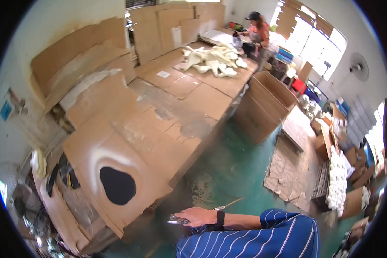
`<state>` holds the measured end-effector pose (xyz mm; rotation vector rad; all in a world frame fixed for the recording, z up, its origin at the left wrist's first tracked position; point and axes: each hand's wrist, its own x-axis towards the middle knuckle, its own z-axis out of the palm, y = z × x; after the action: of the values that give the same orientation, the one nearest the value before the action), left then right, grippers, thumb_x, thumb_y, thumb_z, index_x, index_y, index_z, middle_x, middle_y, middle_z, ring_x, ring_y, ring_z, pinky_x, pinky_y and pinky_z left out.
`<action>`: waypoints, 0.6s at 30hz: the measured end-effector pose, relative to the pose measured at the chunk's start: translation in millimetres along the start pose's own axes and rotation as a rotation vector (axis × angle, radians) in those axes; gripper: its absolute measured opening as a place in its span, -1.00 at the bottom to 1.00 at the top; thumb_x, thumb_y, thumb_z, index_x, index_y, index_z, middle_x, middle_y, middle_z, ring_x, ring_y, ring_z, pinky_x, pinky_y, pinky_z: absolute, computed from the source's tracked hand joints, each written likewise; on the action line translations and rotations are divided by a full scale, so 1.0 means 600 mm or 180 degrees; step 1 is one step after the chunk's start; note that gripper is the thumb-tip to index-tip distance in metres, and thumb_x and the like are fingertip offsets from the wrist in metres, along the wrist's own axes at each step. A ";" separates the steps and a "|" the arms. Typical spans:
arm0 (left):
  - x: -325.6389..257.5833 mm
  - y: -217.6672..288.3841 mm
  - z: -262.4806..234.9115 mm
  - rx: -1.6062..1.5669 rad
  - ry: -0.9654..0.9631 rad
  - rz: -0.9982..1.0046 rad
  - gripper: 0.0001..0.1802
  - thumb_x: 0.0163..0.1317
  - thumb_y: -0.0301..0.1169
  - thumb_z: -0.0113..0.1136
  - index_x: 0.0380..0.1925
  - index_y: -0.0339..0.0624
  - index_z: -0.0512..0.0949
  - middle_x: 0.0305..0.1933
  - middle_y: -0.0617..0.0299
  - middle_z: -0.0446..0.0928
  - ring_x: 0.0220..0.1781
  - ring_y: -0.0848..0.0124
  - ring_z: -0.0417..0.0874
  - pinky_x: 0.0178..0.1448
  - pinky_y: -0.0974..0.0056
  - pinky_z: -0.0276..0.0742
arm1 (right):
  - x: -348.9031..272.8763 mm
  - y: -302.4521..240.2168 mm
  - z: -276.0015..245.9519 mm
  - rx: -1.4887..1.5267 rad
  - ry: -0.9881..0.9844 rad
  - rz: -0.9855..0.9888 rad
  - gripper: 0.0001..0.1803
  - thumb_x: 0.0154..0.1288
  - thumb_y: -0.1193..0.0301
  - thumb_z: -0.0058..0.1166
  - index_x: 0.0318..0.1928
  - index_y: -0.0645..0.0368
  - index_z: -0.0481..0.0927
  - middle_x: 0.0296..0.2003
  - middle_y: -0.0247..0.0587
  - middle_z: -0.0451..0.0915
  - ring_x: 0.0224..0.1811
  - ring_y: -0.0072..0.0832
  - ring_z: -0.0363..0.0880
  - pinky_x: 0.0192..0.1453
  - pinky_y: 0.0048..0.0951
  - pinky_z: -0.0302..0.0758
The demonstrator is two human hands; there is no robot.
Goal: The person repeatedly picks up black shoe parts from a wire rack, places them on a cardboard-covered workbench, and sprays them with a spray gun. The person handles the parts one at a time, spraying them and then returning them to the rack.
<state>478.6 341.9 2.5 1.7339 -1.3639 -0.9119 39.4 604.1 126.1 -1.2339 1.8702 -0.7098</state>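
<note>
The right hand (198,216) grips a small metallic object (177,221), too blurred and covered to identify. The left hand is out of view. White pieces (213,60) at the table's far end are too small to identify.

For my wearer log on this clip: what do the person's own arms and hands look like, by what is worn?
Only one arm shows, entering from the lower right, so which arm it is cannot be told. It wears a short-sleeved blue shirt with thin white stripes and a black wristband, perhaps a watch. The hand is bare, with no glove.
</note>
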 end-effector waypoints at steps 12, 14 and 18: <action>-0.052 0.198 0.414 0.0415 -0.2981 0.0189 -0.59 0.34 -0.22 0.27 0.04 -0.27 0.52 -0.16 0.23 0.51 -0.23 0.42 0.51 -0.17 0.28 0.52 | 0.026 0.096 -0.131 0.0254 0.0555 0.0519 -0.36 0.29 0.32 0.17 0.36 0.18 0.38 -0.03 0.07 0.63 0.04 0.04 0.58 0.08 -0.07 0.54; -0.042 0.157 0.445 0.0671 -0.3150 0.0411 -0.59 0.34 -0.21 0.27 0.02 -0.29 0.53 -0.22 0.25 0.52 -0.28 0.43 0.51 -0.20 0.30 0.52 | 0.037 0.108 -0.151 0.0296 0.0540 0.0458 -0.35 0.29 0.31 0.18 0.37 0.18 0.37 -0.02 0.07 0.63 0.05 0.03 0.58 0.08 -0.07 0.54; -0.025 0.099 0.467 0.0955 -0.3045 0.0483 -0.56 0.36 -0.22 0.25 0.09 -0.31 0.52 -0.32 0.25 0.52 -0.41 0.44 0.47 -0.32 0.33 0.46 | 0.076 0.140 -0.176 0.0213 0.0667 0.0327 -0.44 0.24 0.32 0.08 0.29 -0.04 0.47 0.00 0.01 0.66 0.01 0.04 0.63 0.04 -0.02 0.56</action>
<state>204.8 313.1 -77.4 1.3818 -2.2926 -1.6156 -101.5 597.4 104.6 -1.0464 2.0461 -0.8657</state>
